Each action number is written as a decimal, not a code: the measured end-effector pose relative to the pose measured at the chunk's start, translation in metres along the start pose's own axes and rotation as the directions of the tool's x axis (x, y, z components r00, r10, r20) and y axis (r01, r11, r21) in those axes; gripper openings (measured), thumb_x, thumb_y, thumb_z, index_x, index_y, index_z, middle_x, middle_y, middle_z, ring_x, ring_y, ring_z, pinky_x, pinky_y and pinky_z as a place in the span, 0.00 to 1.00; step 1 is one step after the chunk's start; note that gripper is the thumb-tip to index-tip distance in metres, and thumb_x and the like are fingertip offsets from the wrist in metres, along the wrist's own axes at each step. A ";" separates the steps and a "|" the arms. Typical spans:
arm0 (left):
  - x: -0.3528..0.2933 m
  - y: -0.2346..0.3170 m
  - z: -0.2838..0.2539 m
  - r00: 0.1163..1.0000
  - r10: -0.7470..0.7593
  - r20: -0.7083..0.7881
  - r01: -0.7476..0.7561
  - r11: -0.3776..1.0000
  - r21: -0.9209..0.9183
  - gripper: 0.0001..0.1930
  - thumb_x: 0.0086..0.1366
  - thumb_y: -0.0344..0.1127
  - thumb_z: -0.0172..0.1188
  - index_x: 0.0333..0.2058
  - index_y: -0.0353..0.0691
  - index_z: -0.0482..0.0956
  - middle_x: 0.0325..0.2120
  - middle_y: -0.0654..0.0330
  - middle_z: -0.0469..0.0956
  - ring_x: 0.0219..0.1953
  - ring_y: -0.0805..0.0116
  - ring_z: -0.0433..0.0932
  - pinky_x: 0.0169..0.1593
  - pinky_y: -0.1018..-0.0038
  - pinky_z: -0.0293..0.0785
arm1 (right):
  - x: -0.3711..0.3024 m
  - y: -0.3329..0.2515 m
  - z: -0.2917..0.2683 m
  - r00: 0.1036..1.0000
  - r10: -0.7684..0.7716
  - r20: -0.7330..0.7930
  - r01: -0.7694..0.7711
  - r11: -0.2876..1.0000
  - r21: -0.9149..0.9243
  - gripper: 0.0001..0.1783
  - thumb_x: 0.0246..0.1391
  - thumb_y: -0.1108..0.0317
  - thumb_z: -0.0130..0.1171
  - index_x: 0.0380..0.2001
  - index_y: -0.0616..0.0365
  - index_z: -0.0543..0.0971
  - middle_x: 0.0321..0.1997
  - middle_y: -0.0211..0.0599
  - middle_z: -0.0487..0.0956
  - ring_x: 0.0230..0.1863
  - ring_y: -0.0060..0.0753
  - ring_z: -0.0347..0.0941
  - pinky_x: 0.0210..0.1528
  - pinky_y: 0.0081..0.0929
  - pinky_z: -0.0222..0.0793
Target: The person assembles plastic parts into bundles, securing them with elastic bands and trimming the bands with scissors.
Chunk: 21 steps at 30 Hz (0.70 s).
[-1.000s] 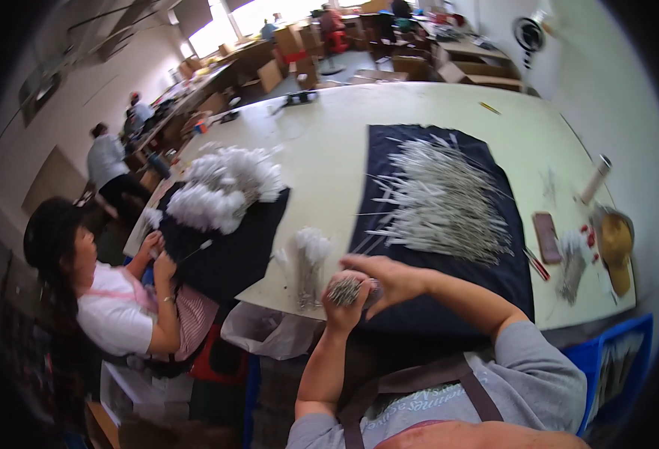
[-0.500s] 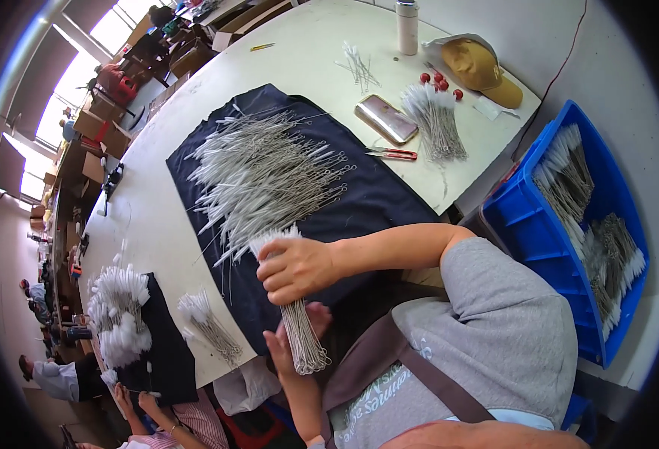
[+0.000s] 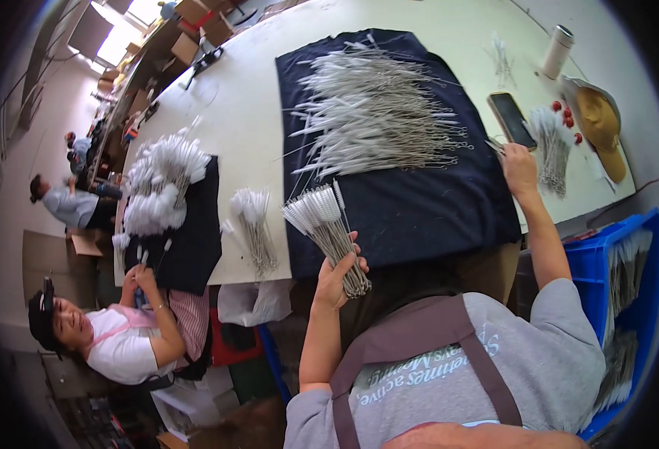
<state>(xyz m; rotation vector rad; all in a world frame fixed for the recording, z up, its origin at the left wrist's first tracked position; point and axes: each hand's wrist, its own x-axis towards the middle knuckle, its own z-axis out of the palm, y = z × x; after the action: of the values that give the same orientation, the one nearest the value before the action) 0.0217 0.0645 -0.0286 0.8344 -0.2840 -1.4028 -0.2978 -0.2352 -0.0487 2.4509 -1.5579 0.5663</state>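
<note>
My left hand [image 3: 335,280] is wrapped around a bundle of white-bristled wire brushes [image 3: 322,221] in front of the dark cloth. Their bristle ends fan upward and the looped wire ends come out below my fingers. At the cloth's right edge, beside the phone [image 3: 512,120], my right hand [image 3: 520,168] is closed on a pair of scissors [image 3: 497,145]. Only the metal tips show; my fingers hide the handles. A wide pile of the same brushes [image 3: 378,108] lies on the dark cloth [image 3: 434,213], bristles left and loops right.
A small brush bundle [image 3: 254,232] lies left of the cloth, a bristle heap [image 3: 161,187] farther left. Right: another bundle [image 3: 551,150], red balls [image 3: 567,114], a cap [image 3: 600,127], a bottle [image 3: 557,52]. A blue bin [image 3: 591,262] holds brushes. A co-worker [image 3: 131,333] sits at left.
The brush bundle has passed from my right hand to my left. My right hand has moved right and taken hold of the scissors. The view has turned, showing more of the co-worker.
</note>
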 end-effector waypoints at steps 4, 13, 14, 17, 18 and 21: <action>-0.004 -0.001 -0.013 0.990 0.100 -0.096 -0.094 0.993 0.070 0.23 0.58 0.24 0.56 0.53 0.34 0.63 0.34 0.60 0.72 0.30 0.70 0.74 0.34 0.75 0.73 | -0.003 0.015 0.027 0.999 -0.035 -0.006 0.035 0.999 -0.036 0.07 0.48 0.69 0.52 0.32 0.58 0.74 0.35 0.40 0.73 0.40 0.40 0.71 0.43 0.35 0.68; -0.019 0.005 -0.040 0.932 0.237 -0.274 -0.193 0.965 0.180 0.09 0.57 0.24 0.58 0.37 0.37 0.71 0.29 0.60 0.74 0.28 0.69 0.77 0.32 0.75 0.77 | 0.015 -0.033 -0.028 0.951 0.295 0.090 -0.304 0.852 0.426 0.09 0.55 0.66 0.43 0.36 0.57 0.67 0.23 0.44 0.76 0.21 0.41 0.74 0.23 0.37 0.69; -0.019 0.005 -0.037 0.921 0.224 -0.318 -0.175 0.969 0.175 0.08 0.57 0.24 0.58 0.35 0.37 0.71 0.28 0.60 0.74 0.28 0.69 0.77 0.32 0.75 0.77 | 0.014 -0.068 -0.046 0.914 0.325 0.241 -0.399 0.626 0.670 0.09 0.55 0.67 0.42 0.37 0.57 0.69 0.21 0.39 0.75 0.18 0.33 0.73 0.20 0.31 0.70; -0.019 0.004 -0.040 0.895 0.238 -0.379 -0.167 0.963 0.210 0.08 0.57 0.23 0.58 0.35 0.37 0.71 0.27 0.60 0.74 0.28 0.70 0.77 0.32 0.75 0.77 | 0.002 -0.162 -0.052 0.820 -0.098 0.563 -0.566 0.003 0.824 0.12 0.52 0.69 0.46 0.41 0.56 0.71 0.21 0.25 0.66 0.19 0.15 0.63 0.19 0.17 0.71; -0.018 0.002 -0.041 0.880 0.265 -0.395 -0.175 0.952 0.249 0.09 0.57 0.23 0.57 0.36 0.37 0.70 0.27 0.61 0.74 0.28 0.70 0.77 0.32 0.75 0.77 | -0.001 -0.195 -0.062 0.710 -0.273 0.649 -0.665 0.042 0.746 0.12 0.52 0.67 0.52 0.40 0.57 0.72 0.24 0.24 0.65 0.21 0.13 0.61 0.19 0.14 0.68; -0.011 0.000 -0.034 0.860 0.321 -0.397 -0.180 0.918 0.352 0.12 0.57 0.23 0.58 0.40 0.35 0.68 0.29 0.61 0.73 0.29 0.73 0.76 0.34 0.78 0.76 | -0.023 -0.267 -0.049 0.599 -0.505 0.621 -0.667 0.114 0.736 0.20 0.45 0.61 0.64 0.39 0.58 0.72 0.20 0.20 0.64 0.18 0.12 0.60 0.15 0.12 0.54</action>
<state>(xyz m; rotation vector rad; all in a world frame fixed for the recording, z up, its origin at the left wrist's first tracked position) 0.0416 0.0866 -0.0491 1.3008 -0.2444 -0.8931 -0.0766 -0.0836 -0.0002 4.2896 -2.0196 0.7267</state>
